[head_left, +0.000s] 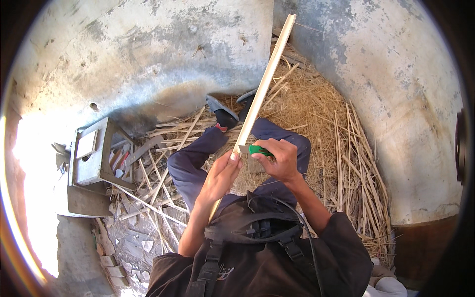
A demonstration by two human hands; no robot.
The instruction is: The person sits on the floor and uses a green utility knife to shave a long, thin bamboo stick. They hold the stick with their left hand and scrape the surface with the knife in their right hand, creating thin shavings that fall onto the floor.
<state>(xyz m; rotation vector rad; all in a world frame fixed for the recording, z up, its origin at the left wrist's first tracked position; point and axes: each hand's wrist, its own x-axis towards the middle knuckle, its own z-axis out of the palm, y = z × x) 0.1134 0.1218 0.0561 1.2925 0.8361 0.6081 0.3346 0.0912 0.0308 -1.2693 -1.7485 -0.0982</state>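
Observation:
A long pale strip of split wood or cane (262, 91) slants from my lap up toward the far wall. My left hand (222, 174) is closed round its lower part, thumb on top. In my right hand (282, 159) is a knife with a green handle (259, 150), gripped in a fist. Its short, broad blade (244, 148) lies against the strip just beyond my left thumb. A thin fibre stands out from the strip's far end. The strip passes between my bent legs in dark trousers.
A wooden box (101, 153) with tools and scraps stands at the left. Loose strips (158, 185) lie beside it, and a larger stack (363, 183) lines the right. Straw-like shavings (311, 104) cover the floor ahead. A worn plaster wall (163, 49) rises close beyond my feet.

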